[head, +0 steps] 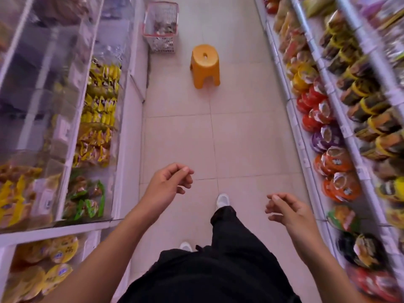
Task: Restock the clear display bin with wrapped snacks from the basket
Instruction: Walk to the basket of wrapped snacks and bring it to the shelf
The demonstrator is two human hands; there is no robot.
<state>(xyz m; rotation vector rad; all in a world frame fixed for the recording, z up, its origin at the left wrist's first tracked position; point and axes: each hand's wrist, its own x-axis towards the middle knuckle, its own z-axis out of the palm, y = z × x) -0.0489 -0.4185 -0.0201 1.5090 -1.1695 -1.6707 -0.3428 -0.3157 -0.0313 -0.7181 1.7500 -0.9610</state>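
Both hands (168, 184) seemingly empty; basket (160, 27) ahead.

You are looking through a wide-angle lens under bright, even overhead light with a faint pink-violet cast; shadows on the floor tiles (240, 132) are soft and barely marked. Motion blur smears the shelves from 1 to 5 o'clock, so the packets there (341, 149) read only as colour patches. Towards 9 and 10 o'clock the clear bin fronts (54, 101) carry milky glare that veils what sits behind them. Straight lines bow outward at both edges. The basket (160, 27) at 12 o'clock is soft, perhaps out of focus; its contents cannot be made out.
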